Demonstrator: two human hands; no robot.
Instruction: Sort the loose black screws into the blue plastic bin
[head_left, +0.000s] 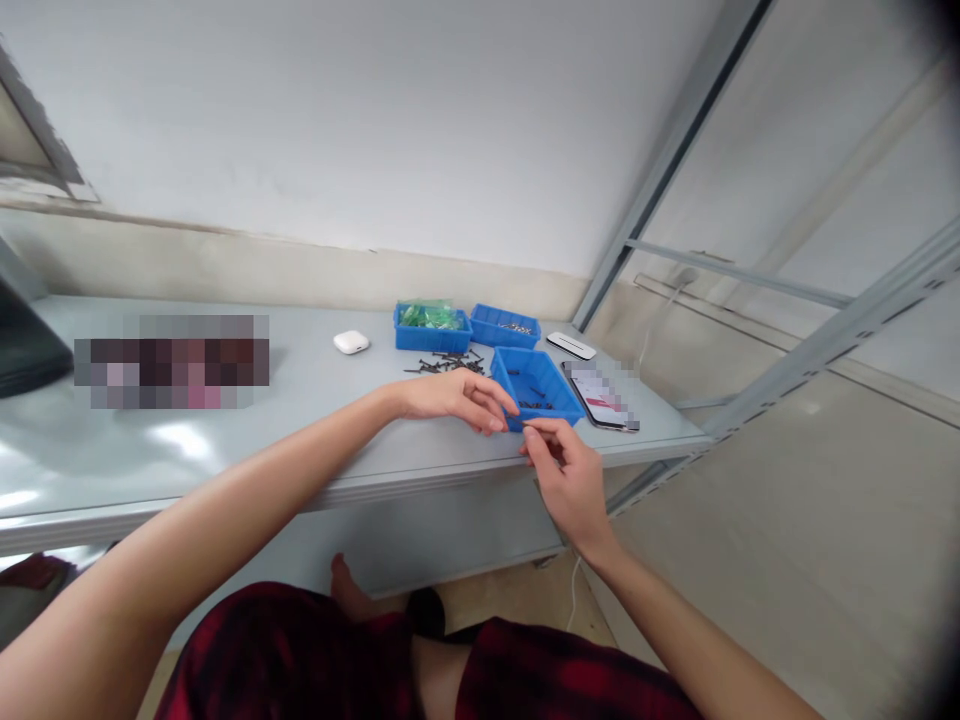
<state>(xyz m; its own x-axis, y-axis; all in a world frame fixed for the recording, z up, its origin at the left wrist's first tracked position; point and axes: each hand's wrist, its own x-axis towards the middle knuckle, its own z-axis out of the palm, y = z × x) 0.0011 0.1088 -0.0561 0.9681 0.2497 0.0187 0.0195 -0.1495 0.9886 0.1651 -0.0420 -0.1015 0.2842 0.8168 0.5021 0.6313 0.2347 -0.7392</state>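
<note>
My left hand [466,399] is over the front left of a blue bin [551,382], its thumb and fingers drawn together; what sits between them is too small to make out. Just to the right, at the bin's front edge, my right hand [568,470] pinches a small thin dark piece that looks like a screw. The two sets of fingertips nearly meet. Several dark screws lie inside this bin. Behind my left hand, a loose pile of dark screws [450,363] is spread on the grey metal shelf [300,370].
Behind stand a blue bin [433,338] of green plastic packets and another blue bin [491,332] holding small metal parts. A phone [600,395] and a white flat device [571,346] lie at right. A white earbud case [351,343] sits left. A metal upright [667,150] rises at right.
</note>
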